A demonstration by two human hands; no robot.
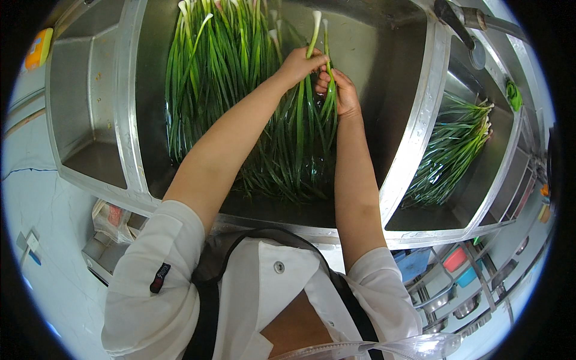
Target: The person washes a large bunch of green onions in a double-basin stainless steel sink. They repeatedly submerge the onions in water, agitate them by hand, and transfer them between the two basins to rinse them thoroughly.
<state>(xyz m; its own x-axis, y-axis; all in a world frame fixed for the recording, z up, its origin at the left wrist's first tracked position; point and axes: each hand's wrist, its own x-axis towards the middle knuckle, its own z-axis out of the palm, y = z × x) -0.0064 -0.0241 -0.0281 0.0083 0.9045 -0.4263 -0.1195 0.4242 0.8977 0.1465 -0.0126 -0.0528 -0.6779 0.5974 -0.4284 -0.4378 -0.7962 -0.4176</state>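
Over the water-filled middle basin of a stainless-steel sink (391, 85), both my hands are close together. My left hand (298, 66) grips a scallion (316, 27), its white bulb end pointing up and away from me. A second, thinner scallion (326, 38) runs down into my right hand (345, 92), whose fingers are curled around its green part. The left fingertips meet this stalk just above the right hand. A large bundle of scallions (220, 58) lies in the water on the left, bulbs toward the far side. More green leaves (288, 166) spread in the water beneath my forearms.
The right basin (463, 216) holds another pile of scallions (450, 153). A tap (477, 20) juts in at the upper right. To the left is a smaller basin (72, 94) with bits of debris. A green cloth (513, 95) rests on the right rim. Metal bowls (468, 306) sit on a rack below.
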